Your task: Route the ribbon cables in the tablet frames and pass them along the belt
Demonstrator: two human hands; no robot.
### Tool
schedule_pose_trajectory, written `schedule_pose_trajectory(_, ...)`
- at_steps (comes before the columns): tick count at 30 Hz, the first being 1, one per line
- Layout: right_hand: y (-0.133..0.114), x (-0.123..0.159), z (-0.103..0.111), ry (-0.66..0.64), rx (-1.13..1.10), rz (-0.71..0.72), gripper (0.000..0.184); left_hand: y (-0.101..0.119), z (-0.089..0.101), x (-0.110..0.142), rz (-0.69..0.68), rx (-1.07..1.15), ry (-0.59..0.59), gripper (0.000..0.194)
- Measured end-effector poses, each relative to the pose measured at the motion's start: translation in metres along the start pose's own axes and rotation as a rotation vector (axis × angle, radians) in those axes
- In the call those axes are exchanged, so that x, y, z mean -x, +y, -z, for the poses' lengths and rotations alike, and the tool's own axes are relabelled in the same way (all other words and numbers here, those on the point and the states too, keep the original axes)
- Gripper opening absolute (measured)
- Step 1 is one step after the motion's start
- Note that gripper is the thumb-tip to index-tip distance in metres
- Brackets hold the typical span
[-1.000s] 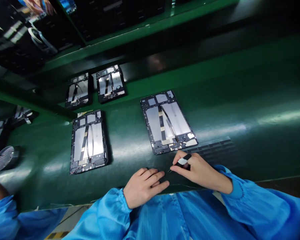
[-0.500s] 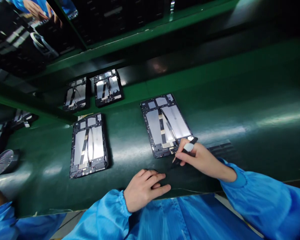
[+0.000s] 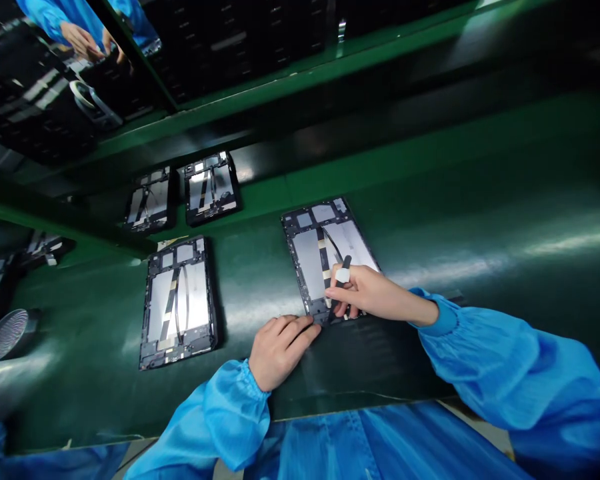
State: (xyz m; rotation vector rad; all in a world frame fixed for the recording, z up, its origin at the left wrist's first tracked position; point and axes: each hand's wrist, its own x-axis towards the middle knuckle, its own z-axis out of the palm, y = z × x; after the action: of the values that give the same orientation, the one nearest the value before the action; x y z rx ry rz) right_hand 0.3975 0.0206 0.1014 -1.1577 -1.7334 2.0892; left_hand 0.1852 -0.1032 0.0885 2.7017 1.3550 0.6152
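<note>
My right hand (image 3: 367, 290) is clenched in a pinch around a pair of black tweezers (image 3: 343, 275) with a white band on the grip; the tweezers point down over the lower part of an open tablet frame (image 3: 307, 260), and my fingers hide their tips; the side of my hand lies over the frame's lower right area; my left hand (image 3: 280, 352) is not gripping anything; it rests loosely on the green mat (image 3: 370, 370), its fingers slightly curled and its fingertips (image 3: 307, 328) at the frame's lower left corner, though I cannot tell whether they press on it; the frame lies flat and slightly askew on the mat, between my hands and the shelf; it has a dark rim, two silver panels and a striped ribbon cable (image 3: 324, 267) down its middle; to its left lies another frame (image 3: 179, 303), well apart from my hands; two more frames (image 3: 210, 189) (image 3: 147, 200) lie farther up the mat, side by side; a round mesh disc (image 3: 7, 335) sits near the left edge; blue sleeves (image 3: 235, 417) with gathered cuffs cover my arms; a dark shelf (image 3: 245, 50) with a green edge runs along the top, and blue-sleeved hands (image 3: 80, 40) show at the upper left, too unclear to tell whether they are a reflection
</note>
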Motion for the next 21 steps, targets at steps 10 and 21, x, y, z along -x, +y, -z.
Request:
schedule_pose_trajectory(10,0.0034,-0.0008,-0.0012,0.019,0.000,0.011,0.020,-0.0014,-0.0033,0.0011,0.015,0.019,0.001,0.025)
schedule_pose_trajectory(21,0.0056,-0.0019,-0.0005,0.020,0.003,0.008,0.018,-0.0018,-0.0043,0.0019,0.018,0.014,-0.009,0.025)
